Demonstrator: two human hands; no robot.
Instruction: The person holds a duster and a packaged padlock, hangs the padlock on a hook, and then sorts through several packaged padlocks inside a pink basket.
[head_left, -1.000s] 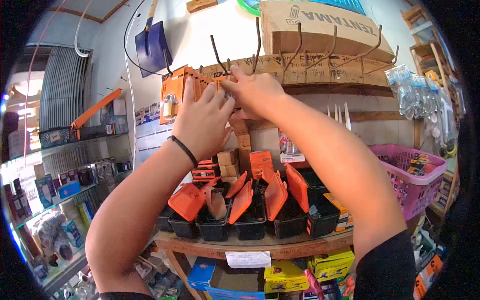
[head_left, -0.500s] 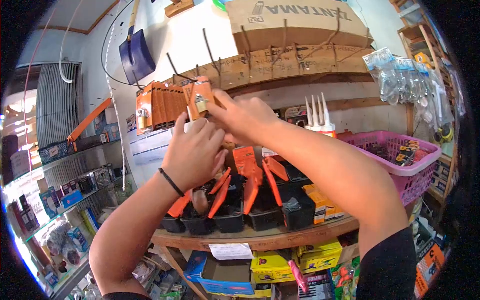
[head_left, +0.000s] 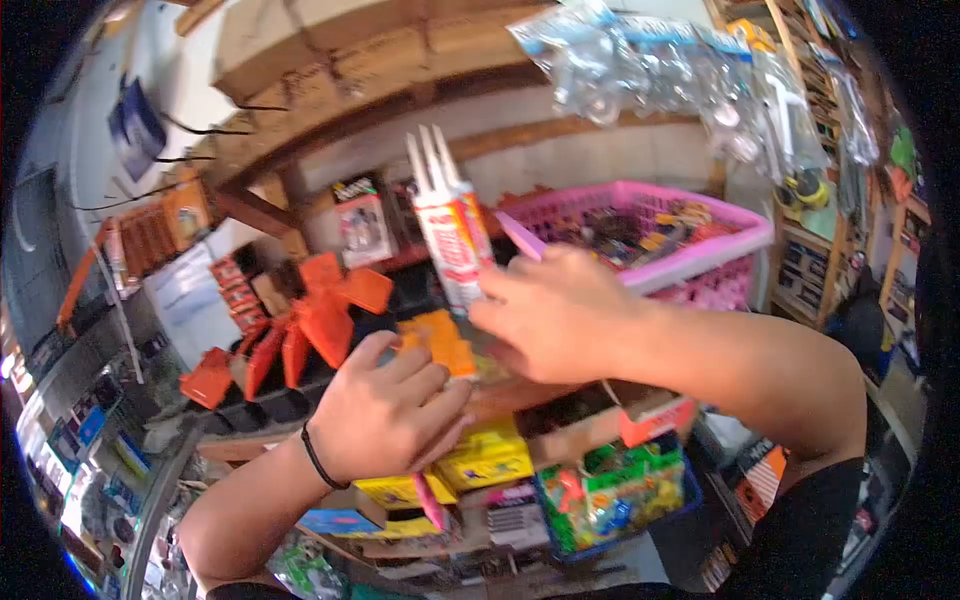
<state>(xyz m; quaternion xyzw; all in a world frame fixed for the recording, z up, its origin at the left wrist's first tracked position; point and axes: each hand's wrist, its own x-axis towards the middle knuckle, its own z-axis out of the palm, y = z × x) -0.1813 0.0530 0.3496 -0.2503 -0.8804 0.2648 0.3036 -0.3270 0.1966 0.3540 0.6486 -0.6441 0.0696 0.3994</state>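
My left hand (head_left: pixel 392 412), with a black band at the wrist, is curled in front of the shelf edge and the orange boxes (head_left: pixel 437 341); what its fingers hold, if anything, is hidden. To its right, my right hand (head_left: pixel 555 318) has bent fingers beside the white and red sealant tubes (head_left: pixel 455 240); I cannot make out whether it touches them. A pink basket (head_left: pixel 690 262) with small packs stands just behind my right hand. Orange-carded packs (head_left: pixel 325 320) stick up from black bins left of the tubes.
Carded padlocks (head_left: pixel 150 240) hang from hooks at the left. Clear bags (head_left: pixel 640 70) hang at the upper right. Yellow boxes (head_left: pixel 485 455) and a bin of colourful packs (head_left: pixel 620 495) sit under the shelf. A glass case runs along the left.
The view has swung right. Both hands have come away from the hanging padlock cards and moved lower, with my right hand now near the tubes and basket. The hands are farther apart.
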